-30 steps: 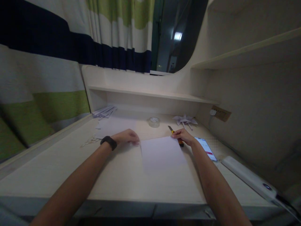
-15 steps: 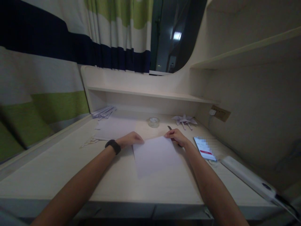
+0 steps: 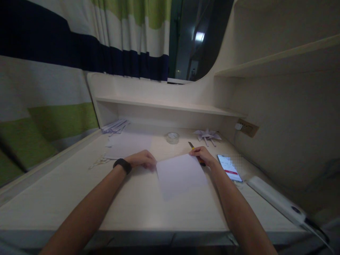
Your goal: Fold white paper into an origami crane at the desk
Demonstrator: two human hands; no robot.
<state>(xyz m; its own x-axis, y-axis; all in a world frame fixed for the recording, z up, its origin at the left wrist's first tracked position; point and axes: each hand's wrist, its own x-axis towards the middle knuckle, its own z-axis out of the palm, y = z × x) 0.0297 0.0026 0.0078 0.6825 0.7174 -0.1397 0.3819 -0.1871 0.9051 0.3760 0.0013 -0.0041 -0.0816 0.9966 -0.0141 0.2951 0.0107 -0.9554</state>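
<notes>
Head view: beyond the right fingers [image 3: 194, 153], which are pinched on an unfolded sheet [image 3: 182, 175], finished-looking pinwheels [image 3: 207, 134] are seen; left fingers [image 3: 152, 162] are curled at its corner, grip unclear.

No word, number or brand can be read for certain. In the right half of the frame, the flat, dark-edged smartphone with a bright white-blue screen [image 3: 228, 168] shows small marks like lettering, too blurred to make out, above a red bar [image 3: 231, 172] whose own pale marks are illegible too; a pixelated patch covers the screen's upper right. Near the centre, the clear, round roll of adhesive tape [image 3: 172, 141] has faint, unreadable print inside its ring.
</notes>
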